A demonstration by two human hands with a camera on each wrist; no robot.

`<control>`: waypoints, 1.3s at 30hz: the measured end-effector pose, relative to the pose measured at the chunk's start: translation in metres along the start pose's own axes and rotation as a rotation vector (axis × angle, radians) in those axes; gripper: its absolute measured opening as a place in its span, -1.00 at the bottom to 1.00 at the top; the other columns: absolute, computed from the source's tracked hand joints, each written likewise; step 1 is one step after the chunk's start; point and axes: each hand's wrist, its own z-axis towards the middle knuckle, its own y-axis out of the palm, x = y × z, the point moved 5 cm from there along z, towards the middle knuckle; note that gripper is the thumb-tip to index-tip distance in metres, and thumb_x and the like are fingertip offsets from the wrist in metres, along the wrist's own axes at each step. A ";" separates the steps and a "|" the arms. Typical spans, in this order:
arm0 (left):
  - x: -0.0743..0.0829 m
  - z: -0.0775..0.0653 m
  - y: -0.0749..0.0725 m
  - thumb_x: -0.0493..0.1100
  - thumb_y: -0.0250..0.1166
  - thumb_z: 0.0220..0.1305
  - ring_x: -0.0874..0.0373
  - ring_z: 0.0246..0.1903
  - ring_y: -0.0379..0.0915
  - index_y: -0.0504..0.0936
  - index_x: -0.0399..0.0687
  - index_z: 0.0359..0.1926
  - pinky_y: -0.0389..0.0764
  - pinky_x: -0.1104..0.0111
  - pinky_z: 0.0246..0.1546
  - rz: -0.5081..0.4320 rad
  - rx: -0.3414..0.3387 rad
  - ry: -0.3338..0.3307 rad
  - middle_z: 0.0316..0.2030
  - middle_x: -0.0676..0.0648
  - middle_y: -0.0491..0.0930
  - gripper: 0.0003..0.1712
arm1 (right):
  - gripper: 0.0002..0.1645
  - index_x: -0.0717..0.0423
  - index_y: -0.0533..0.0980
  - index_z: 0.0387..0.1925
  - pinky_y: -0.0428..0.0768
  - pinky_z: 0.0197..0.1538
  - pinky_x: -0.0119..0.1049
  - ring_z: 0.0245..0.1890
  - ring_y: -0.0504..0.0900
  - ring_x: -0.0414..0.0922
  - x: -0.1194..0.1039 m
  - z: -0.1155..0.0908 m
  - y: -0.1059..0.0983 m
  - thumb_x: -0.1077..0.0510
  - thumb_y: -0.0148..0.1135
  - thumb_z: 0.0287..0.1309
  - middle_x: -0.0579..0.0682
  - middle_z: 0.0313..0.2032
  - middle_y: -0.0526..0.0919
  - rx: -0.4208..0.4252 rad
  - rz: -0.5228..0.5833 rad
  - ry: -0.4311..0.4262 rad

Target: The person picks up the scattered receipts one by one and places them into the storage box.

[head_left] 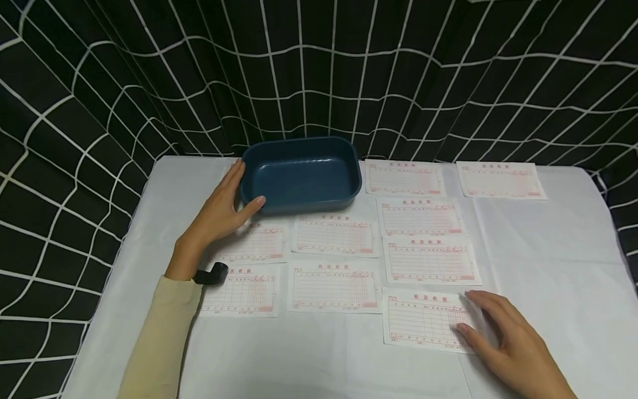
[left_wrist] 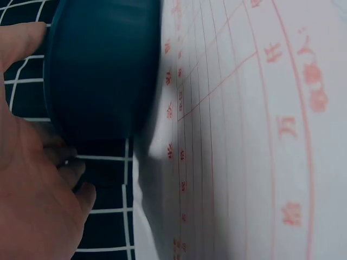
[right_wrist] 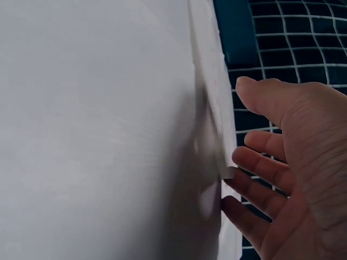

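Left grip [head_left: 219,211] touches blue tub [head_left: 301,185] amid printed slips [head_left: 333,287].

Downward head view, 2 wrist close-ups

Here you are at a white-draped surface [head_left: 548,255], faint creases running toward your near edge, soft light across it! Straight ahead, a black backdrop [head_left: 326,77] rises beyond the far edge, its white grid lines rippling, wrapping past the left and right edges too!
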 end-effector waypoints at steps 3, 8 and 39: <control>-0.002 0.000 0.001 0.45 0.15 0.43 -0.10 0.74 -0.31 -0.21 -0.02 0.73 -0.06 -0.24 0.66 0.004 -0.004 -0.027 0.75 -0.04 -0.28 0.19 | -0.15 0.00 0.49 0.41 -0.16 0.29 -0.94 0.31 0.50 0.10 -0.001 -0.002 0.006 -0.09 0.61 0.13 0.11 0.31 0.59 -0.030 -0.016 0.008; 0.002 0.005 0.005 0.44 0.15 0.44 -0.07 0.74 -0.37 -0.22 -0.03 0.73 -0.06 -0.21 0.67 -0.012 0.016 -0.027 0.74 0.02 -0.34 0.19 | -0.04 0.07 0.46 0.43 -0.24 0.35 -0.90 0.31 0.47 0.23 0.001 -0.005 0.011 -0.09 0.66 0.04 0.16 0.36 0.56 -0.050 -0.050 -0.022; 0.002 0.015 0.005 0.53 0.33 0.21 -0.19 0.74 -0.35 -0.33 -0.05 0.72 0.06 -0.30 0.61 0.071 0.022 -0.085 0.74 0.03 -0.46 0.46 | 0.10 0.27 0.37 0.46 0.36 0.26 0.35 0.31 0.42 0.35 0.005 -0.007 0.014 -0.07 0.69 -0.01 0.36 0.34 0.52 -0.115 -0.068 0.085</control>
